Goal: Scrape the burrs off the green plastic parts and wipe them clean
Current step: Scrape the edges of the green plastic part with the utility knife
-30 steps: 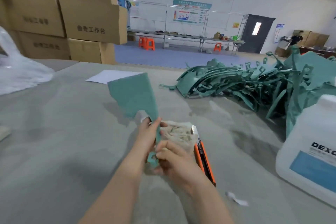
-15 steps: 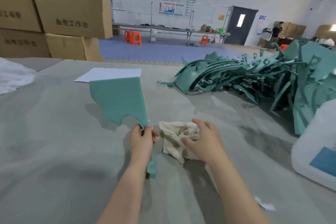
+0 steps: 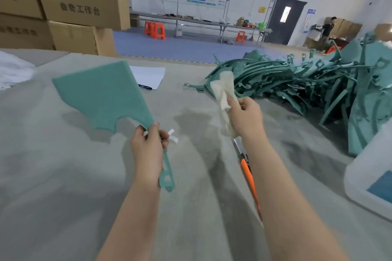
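My left hand (image 3: 149,150) grips a flat green plastic part (image 3: 106,95) by its narrow neck, holding the wide blade up and to the left above the grey table (image 3: 53,176). A thin green stem with a loop hangs below that hand. My right hand (image 3: 247,118) holds a crumpled off-white cloth (image 3: 223,99) lifted off the table, to the right of the part and apart from it. An orange-handled scraper knife (image 3: 247,167) lies on the table, partly hidden under my right forearm.
A big pile of green plastic parts (image 3: 307,85) fills the table's far right. A white jug with a blue label (image 3: 373,178) stands at the right edge. A white sheet of paper (image 3: 148,76) lies beyond the held part. Cardboard boxes (image 3: 74,6) are stacked at the back left.
My right hand has picked the cloth up off the table and raised it to the right. The scraper knife is uncovered on the table. My left hand has tilted the green part further left.
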The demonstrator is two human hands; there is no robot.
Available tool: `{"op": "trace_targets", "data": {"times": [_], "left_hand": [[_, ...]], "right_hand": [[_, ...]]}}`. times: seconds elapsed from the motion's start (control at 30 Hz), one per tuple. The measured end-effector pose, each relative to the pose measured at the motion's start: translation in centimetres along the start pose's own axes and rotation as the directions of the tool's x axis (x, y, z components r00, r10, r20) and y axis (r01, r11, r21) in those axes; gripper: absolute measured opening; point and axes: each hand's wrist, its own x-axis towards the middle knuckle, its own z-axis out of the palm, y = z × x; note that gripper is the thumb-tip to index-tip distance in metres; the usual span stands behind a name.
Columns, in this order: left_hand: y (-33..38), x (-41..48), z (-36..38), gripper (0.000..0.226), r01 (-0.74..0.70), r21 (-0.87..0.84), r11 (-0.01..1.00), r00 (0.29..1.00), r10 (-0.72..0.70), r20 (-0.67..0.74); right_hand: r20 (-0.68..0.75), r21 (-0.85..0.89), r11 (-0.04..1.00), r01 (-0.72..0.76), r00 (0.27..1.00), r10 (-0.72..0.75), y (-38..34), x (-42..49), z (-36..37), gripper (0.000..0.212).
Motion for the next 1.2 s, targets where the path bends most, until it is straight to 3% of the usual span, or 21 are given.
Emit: {"op": "trace_targets", "data": {"times": [0.17, 0.27, 0.33, 0.43, 0.5, 0.6, 0.7, 0.83, 0.97, 1.1, 1.13, 1.2], "left_hand": [[0.3, 0.6, -0.4, 0.019, 0.105, 0.115, 0.988, 0.98, -0.123, 0.156], [0.4, 0.3, -0.1, 0.024, 0.059, 0.184, 0.981, 0.971, -0.099, 0.216], [0.4, 0.2, 0.2, 0.021, 0.071, 0.162, 0.984, 0.969, -0.107, 0.225], [0.3, 0.0, 0.7, 0.016, 0.122, 0.129, 0.984, 0.972, -0.145, 0.184], [0.0, -0.1, 0.9, 0.015, 0.14, 0.109, 0.984, 0.975, -0.157, 0.158], [-0.5, -0.3, 0.7, 0.029, 0.097, 0.152, 0.984, 0.983, -0.119, 0.138], [-0.8, -0.3, 0.6, 0.034, 0.034, 0.19, 0.981, 0.992, -0.057, 0.115], [-1.4, -0.2, 0.6, 0.03, -0.036, 0.199, 0.979, 0.999, 0.028, 0.041], [-1.7, -0.2, 0.6, 0.029, -0.069, 0.222, 0.973, 0.998, 0.065, 0.023], [-1.5, -0.5, 0.6, 0.01, -0.102, 0.261, 0.96, 0.994, 0.089, 0.061], [-1.4, -0.6, 0.6, 0.01, -0.087, 0.259, 0.962, 0.995, 0.072, 0.07], [-1.3, -0.7, 0.5, 0.013, -0.06, 0.247, 0.967, 0.995, 0.038, 0.091]], "right_hand": [[0.128, -0.13, 0.991, -0.012, 0.991, 0.028, 1.6, 0.6, 4.3, 0.014], [0.277, -0.048, 0.994, -0.098, 0.955, 0.108, 1.7, 0.4, 5.9, 0.04], [0.359, 0.021, 0.982, -0.186, 0.919, 0.166, 1.9, 0.3, 6.1, 0.038], [0.333, 0.078, 0.978, -0.192, 0.93, 0.156, 2.5, 0.2, 5.7, 0.002], [0.262, 0.109, 0.979, -0.175, 0.955, 0.142, 2.7, 0.1, 5.5, 0.01], [0.183, 0.154, 0.97, -0.186, 0.971, 0.157, 2.7, 0.1, 5.1, 0.007], [0.11, 0.141, 0.969, -0.201, 0.976, 0.187, 2.9, 0.3, 4.4, 0.022], [0.061, 0.162, 0.953, -0.258, 0.966, 0.251, 2.1, 0.3, 3.8, 0.009], [0.133, 0.19, 0.925, -0.329, 0.942, 0.308, 0.4, 0.4, 4.4, 0.013], [0.382, 0.404, 0.768, -0.496, 0.855, 0.351, -0.6, -0.8, 5.1, 0.002], [0.437, 0.383, 0.767, -0.515, 0.832, 0.341, -0.4, -1.1, 5.0, 0.012], [0.403, 0.202, 0.893, -0.403, 0.865, 0.3, 0.7, -1.3, 4.0, 0.028]]}}
